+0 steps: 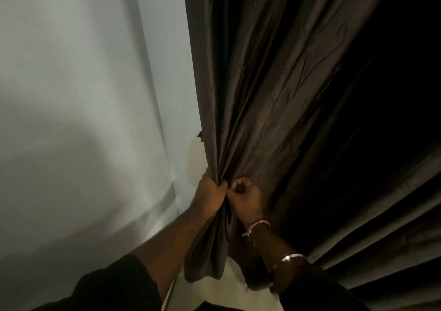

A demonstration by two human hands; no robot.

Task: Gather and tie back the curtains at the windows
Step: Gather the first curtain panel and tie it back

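A dark brown curtain (262, 83) hangs from the top of the view and is bunched into folds low down. My left hand (210, 195) grips the gathered left edge of the fabric. Right beside it, my right hand (245, 196) has its fingers curled round a fold of the same curtain, the two hands almost touching. Below the hands the loose end of the curtain hangs down over the pale floor (235, 275). A small dark hook (199, 136) sticks out at the curtain's left edge above my hands. No tie-back is visible.
A pale grey-white wall (83, 95) fills the left side and meets the floor at a skirting edge (152, 215). More dark curtain folds (381, 215) spread to the right, mostly in deep shadow.
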